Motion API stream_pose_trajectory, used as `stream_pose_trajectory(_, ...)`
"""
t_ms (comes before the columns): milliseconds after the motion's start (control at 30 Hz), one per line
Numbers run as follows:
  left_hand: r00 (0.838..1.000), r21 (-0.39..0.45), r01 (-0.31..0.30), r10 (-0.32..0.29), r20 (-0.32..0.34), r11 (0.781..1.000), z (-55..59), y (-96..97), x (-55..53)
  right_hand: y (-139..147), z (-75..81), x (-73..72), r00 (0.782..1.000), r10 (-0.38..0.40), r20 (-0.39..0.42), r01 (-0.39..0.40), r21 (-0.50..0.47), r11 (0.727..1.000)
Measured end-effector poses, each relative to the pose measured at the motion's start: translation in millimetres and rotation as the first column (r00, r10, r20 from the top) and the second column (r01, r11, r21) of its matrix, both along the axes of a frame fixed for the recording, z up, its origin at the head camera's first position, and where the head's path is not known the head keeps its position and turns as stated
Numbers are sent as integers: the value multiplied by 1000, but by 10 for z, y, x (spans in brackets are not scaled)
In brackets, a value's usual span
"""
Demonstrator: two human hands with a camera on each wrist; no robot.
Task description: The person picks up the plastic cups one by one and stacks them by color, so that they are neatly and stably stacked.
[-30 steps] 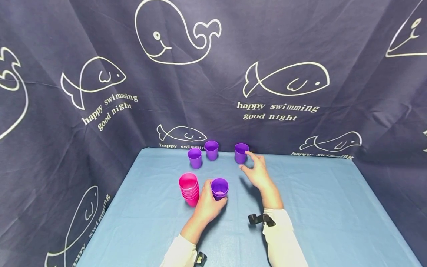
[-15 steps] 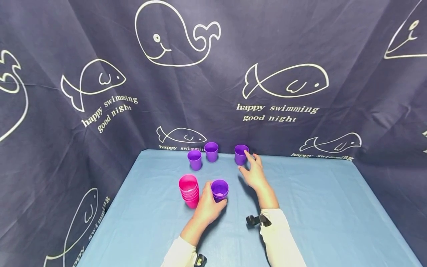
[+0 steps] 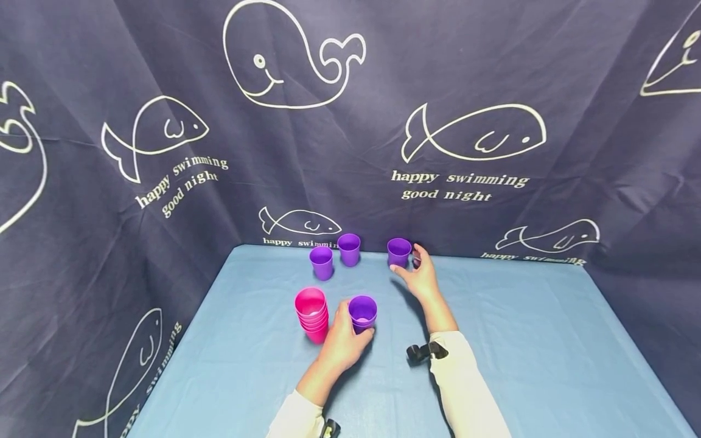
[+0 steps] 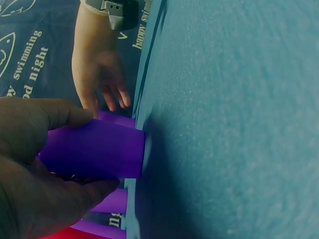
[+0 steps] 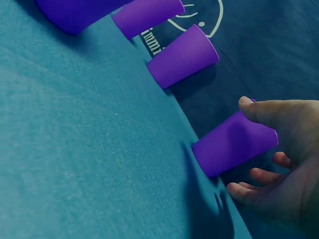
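My left hand point(image 3: 341, 342) grips a short stack of nested purple cups point(image 3: 363, 308), its thumb on the near side and its fingers round the left. In the left wrist view the outer purple cup point(image 4: 99, 149) sits between thumb and fingers, close to the cloth. Farther back, my right hand point(image 3: 424, 281) reaches round a single upright purple cup point(image 3: 399, 252) with thumb and fingers spread. The right wrist view has the thumb overlapping that cup's upper part point(image 5: 234, 144), while the other fingers stand apart from its side.
Left of my left hand stands a tall stack of nested pink cups point(image 3: 312, 316). Two more upright purple cups, one nearer point(image 3: 322, 263) and one farther point(image 3: 349, 250), stand behind it. A dark printed curtain point(image 3: 465, 79) rises directly behind the blue table's point(image 3: 526, 340) back edge.
My right hand's fingers have moved from the back cup's near rim round to its right side, the thumb staying in front. The left hand and its cups have stayed in place.
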State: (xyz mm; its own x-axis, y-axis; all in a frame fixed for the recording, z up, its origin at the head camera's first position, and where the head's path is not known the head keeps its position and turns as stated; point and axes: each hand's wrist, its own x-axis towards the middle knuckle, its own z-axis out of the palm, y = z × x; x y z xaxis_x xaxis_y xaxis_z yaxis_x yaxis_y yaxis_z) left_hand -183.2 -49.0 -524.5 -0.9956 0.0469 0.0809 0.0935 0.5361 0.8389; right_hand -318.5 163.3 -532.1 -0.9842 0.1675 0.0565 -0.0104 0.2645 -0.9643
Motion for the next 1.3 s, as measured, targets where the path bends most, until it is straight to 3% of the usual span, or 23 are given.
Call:
stream_pose_trajectory(267,1000,-44,-5,5,-8,999,-21,-11,-19,-59,-17,-97,1000,-5,-3,5,2,1000)
stream_pose_trajectory(533,1000,-27,21,-21,-4,999,-17,-19,-5,-81,-54,-127,1000,1,11,0,-32,999)
stream_pose_trajectory(800,1000,-30,22,-22,-6,999,0,-19,-12,-76,-81,-198,1000,-3,18,3,4,1000)
stream_pose_trajectory(1000,999,-37,33,-33,-11,999,-8,17,-17,-44,-107,-167,999,-42,-5,42,-18,999)
stream_pose_trajectory(1300,1000,-52,1,-2,-27,999,-17,7,-15,-100,-5,-50,996,-72,-52,66,-103,992)
